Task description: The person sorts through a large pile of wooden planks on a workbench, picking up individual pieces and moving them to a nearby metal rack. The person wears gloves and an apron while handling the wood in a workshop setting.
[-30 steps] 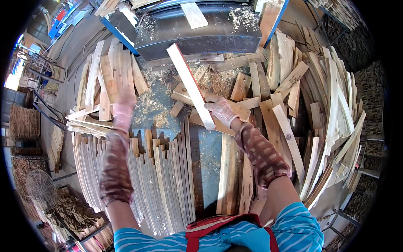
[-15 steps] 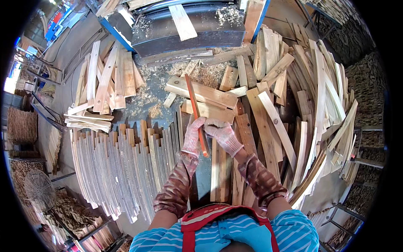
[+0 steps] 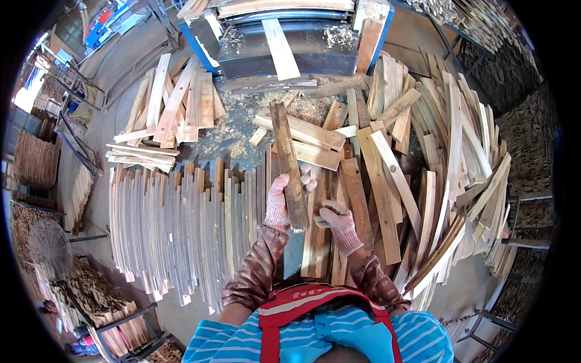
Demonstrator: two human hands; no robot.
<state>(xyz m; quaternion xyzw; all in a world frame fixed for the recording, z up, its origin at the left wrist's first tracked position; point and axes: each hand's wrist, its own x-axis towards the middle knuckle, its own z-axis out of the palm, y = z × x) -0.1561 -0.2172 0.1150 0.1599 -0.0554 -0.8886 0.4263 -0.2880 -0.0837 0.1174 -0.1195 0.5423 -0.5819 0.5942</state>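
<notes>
My left hand [image 3: 278,202], in a stained pale knit glove, grips a narrow brown wooden board [image 3: 286,157]. Its thumb is on the near side and its fingertips show past the right edge. The board's broad, weathered face is turned up, and its near end looks rough and pale. My right hand [image 3: 337,219], gloved the same way, is just right of the board's lower end and apart from it. Its fingers are curled in, and nothing sticks out of them. Beneath both hands lie pale boards [image 3: 316,242].
On the left stands a long row of grey-edged boards [image 3: 181,224]. Loose planks [image 3: 390,181] pile up on the right, with another stack [image 3: 175,109] at the far left. A dark machine bed [image 3: 248,60] bearing one pale board [image 3: 280,48] stands ahead, with wood shavings [image 3: 227,136] before it.
The board has rolled from its narrow reddish edge to its broad face. My right hand has let go of it and moved right and down. The view has shifted slightly.
</notes>
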